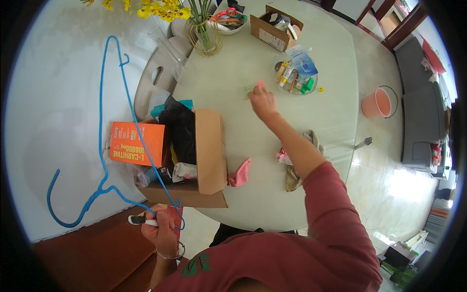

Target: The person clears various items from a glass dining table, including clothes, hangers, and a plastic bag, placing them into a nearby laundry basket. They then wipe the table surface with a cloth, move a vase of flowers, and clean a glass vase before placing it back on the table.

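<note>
My left hand (160, 228) grips one arm of a blue clothes hanger (100, 189), which rises tilted in front of the wall. In that same hand is a white implement (140, 220) with a dark patch at its head; its exact kind is unclear. My right hand (263, 104) reaches far over the table (262, 135), fingers bent down. At its fingertips show a small pink item (260, 84) and something clear and thin (248, 88). Whether the fingers hold either is hidden. Beneath my right forearm lie crumpled cloths (293, 179); a pink sock-like cloth (240, 173) lies farther left.
An open cardboard box (211, 153) holds an orange carton (136, 144) and black fabric (178, 127). A glass dish (295, 87) of tubes, a small cardboard box (270, 36), a bowl (233, 29) and a flower vase (206, 40) stand farther back. A pink bucket (375, 103) is on the floor.
</note>
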Tool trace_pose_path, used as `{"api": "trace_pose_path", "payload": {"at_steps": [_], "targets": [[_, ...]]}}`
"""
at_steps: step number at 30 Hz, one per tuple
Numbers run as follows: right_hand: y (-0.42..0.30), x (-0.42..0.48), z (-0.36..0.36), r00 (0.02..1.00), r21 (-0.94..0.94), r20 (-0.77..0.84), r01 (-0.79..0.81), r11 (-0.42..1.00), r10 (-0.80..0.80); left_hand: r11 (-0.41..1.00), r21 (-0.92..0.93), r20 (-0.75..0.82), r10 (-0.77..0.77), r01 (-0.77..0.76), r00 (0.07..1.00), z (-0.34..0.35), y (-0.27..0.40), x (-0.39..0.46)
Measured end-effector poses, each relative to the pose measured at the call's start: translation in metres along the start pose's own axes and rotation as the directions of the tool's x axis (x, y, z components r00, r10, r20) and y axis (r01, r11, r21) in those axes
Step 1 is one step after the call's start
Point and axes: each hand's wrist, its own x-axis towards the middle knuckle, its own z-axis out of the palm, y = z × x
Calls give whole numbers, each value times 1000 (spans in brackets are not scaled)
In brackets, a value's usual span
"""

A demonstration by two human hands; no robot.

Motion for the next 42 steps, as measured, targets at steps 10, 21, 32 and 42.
{"api": "trace_pose_path", "payload": {"at_steps": [10, 21, 32, 42], "targets": [[76, -72, -108, 968, -73, -228, -128, 989, 109, 987, 158, -96, 47, -31, 994, -22, -37, -10], [-6, -118, -72, 956, 45, 218, -209, 977, 194, 999, 37, -111, -19, 23, 994, 11, -58, -13], [-64, -31, -50, 866, 864, 44, -284, 416, 499, 971, -239, 52, 18, -5, 998, 54, -8, 6], [-89, -88, -174, 889, 698, -416, 448, 559, -194, 912, -374, 67, -152, 166, 986, 90, 4, 43]]}}
